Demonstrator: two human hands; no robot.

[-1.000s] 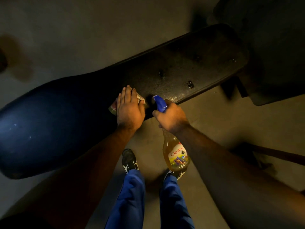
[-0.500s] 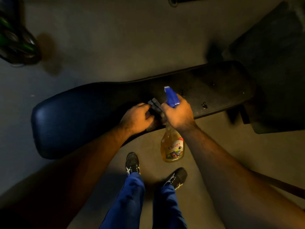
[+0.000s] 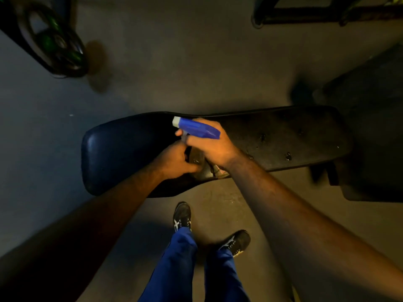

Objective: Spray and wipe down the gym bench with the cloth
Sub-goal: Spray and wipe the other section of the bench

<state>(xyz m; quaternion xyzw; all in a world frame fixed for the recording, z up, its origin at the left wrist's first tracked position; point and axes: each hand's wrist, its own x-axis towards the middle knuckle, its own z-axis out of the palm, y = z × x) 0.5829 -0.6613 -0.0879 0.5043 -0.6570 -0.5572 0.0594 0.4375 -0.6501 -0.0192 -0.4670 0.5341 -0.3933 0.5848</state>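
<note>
A long padded gym bench runs left to right across the floor, dark blue at its left end and black with wet spots toward the right. My right hand grips a spray bottle by its blue trigger head, nozzle aimed left over the bench. The amber bottle body hangs below it. My left hand is curled just left of the bottle, holding a checked cloth that peeks out under my right wrist on the bench's near edge.
Weight plates with green marks stand on the floor at the top left. A dark metal frame crosses the top right, and a dark block of equipment sits beyond the bench's right end. My shoes stand before the bench.
My left hand stopped pressing the cloth flat and bunched it up. My right hand raised the bottle over the bench and turned its nozzle left. The view pulled back.
</note>
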